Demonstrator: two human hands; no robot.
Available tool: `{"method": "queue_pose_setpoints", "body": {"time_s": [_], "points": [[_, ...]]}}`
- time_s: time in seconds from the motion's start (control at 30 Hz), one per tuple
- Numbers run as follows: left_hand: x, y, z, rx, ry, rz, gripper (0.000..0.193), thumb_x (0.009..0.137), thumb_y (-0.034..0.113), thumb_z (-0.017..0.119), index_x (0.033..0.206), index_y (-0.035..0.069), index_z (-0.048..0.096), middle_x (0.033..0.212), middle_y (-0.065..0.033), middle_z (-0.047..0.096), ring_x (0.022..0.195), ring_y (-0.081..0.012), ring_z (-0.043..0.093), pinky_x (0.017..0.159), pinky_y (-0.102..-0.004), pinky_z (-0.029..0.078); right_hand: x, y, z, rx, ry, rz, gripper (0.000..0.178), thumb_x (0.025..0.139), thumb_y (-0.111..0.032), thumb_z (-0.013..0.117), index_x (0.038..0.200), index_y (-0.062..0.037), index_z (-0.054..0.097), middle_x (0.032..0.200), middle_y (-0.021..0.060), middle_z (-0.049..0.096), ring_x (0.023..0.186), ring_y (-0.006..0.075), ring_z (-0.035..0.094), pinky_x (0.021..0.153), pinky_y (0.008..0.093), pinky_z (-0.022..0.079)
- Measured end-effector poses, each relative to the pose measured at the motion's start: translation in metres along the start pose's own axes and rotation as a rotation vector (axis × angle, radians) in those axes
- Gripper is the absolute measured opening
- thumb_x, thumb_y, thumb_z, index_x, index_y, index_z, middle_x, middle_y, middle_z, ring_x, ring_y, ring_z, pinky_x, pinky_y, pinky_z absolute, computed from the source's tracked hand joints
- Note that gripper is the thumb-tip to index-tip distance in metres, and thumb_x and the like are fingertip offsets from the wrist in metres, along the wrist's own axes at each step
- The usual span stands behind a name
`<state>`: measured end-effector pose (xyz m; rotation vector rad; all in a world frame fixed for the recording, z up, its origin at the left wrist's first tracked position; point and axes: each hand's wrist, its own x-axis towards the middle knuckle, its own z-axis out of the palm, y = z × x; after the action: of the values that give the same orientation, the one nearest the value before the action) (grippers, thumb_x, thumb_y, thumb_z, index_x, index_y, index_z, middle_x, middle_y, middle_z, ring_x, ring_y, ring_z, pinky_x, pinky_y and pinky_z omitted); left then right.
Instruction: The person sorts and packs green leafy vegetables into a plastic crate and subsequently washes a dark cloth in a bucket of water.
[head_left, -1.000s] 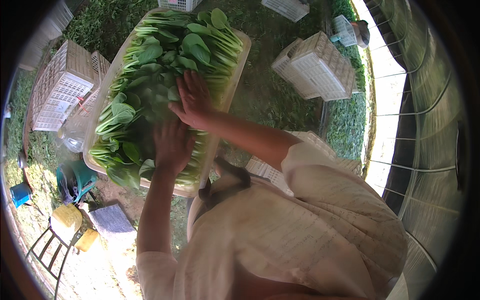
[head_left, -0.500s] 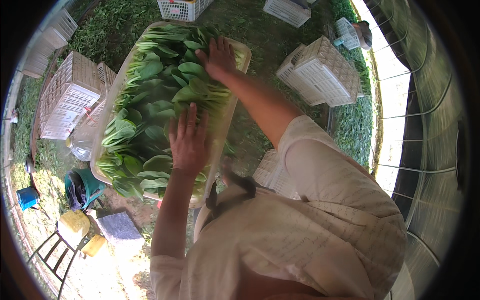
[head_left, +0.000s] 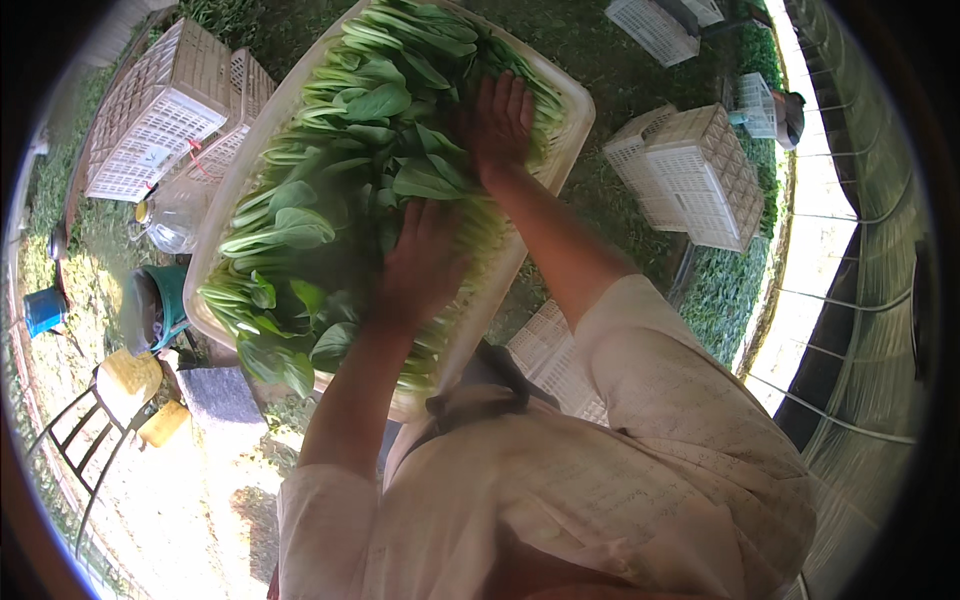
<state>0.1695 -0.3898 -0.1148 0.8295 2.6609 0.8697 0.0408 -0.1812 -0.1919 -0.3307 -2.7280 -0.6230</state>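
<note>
Head view, clock directions from its middle: nearest, at 6 o'clock, a pale printed shirt [head_left: 580, 490]. At 11, close to the middle, the left hand [head_left: 425, 255], motion-blurred, laid palm-down on the leafy greens [head_left: 380, 105] with fingers stretched out; cannot tell how far apart. Farther out, at 12, the right hand [head_left: 503, 115], also palm-down on the leaves, fingers slightly spread. Beneath both, towards 11, the same greens in rows, pale stems mostly outward, inside a large whitish tray [head_left: 575, 110]. Beyond the tray, at 9, a teal bucket [head_left: 172, 300], with a clear jug [head_left: 178, 222] just above. White crates [head_left: 155, 125] at 10, stacked crates [head_left: 705, 175] at 2. At 3, translucent sheeting [head_left: 870, 360].
</note>
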Motion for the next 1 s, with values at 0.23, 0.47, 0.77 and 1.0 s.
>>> {"method": "queue_pose_setpoints", "body": {"time_s": [0.23, 0.47, 0.77, 1.0], "points": [[-0.006, 0.019, -0.012, -0.001, 0.061, 0.061, 0.071, 0.097, 0.046, 0.064, 0.156, 0.011, 0.048, 0.163, -0.0203, 0.039, 0.155, -0.038, 0.03, 0.126, -0.0524, 0.03, 0.02, 0.038, 0.028, 0.376, -0.065, 0.013, 0.078, 0.106, -0.063, 0.04, 0.16, -0.0072, 0.038, 0.17, 0.0207, 0.03, 0.159, 0.0378, 0.023, 0.129, 0.0497, 0.012], [-0.106, 0.051, -0.118, -0.133, 0.379, 0.431, 0.053, 0.092, 0.044, 0.072, 0.128, 0.005, 0.071, 0.141, -0.0162, 0.063, 0.13, -0.0348, 0.058, 0.106, -0.0489, 0.049, 0.05, 0.045, -0.127, 0.827, 0.422, -0.059, 0.042, 0.109, -0.027, 0.058, 0.143, -0.0033, 0.057, 0.148, 0.0271, 0.053, 0.137, 0.0471, 0.049, 0.112, 0.0545, 0.041], [-0.167, -0.133, -0.166, 0.216, 0.347, 0.092, 0.053, 0.104, 0.043, 0.056, 0.14, 0.003, 0.063, 0.147, -0.02, 0.059, 0.14, -0.0352, 0.05, 0.12, -0.0554, 0.03, -0.013, -0.164, -0.265, 0.836, -0.441, -0.814, 0.017, 0.094, -0.019, 0.067, 0.104, -0.0055, 0.068, 0.103, 0.0137, 0.07, 0.098, 0.0381, 0.069, 0.086, 0.0487, 0.055], [-0.182, -0.155, -0.157, 0.102, 0.322, 0.17, 0.059, 0.103, 0.044, 0.057, 0.143, 0.002, 0.061, 0.151, -0.0208, 0.056, 0.146, -0.0353, 0.047, 0.123, -0.0545, 0.027, -0.034, -0.178, -0.267, 0.691, -0.51, -0.734, 0.028, 0.091, -0.023, 0.07, 0.114, -0.0085, 0.064, 0.115, 0.0139, 0.065, 0.101, 0.0385, 0.069, 0.086, 0.05, 0.056]]}}
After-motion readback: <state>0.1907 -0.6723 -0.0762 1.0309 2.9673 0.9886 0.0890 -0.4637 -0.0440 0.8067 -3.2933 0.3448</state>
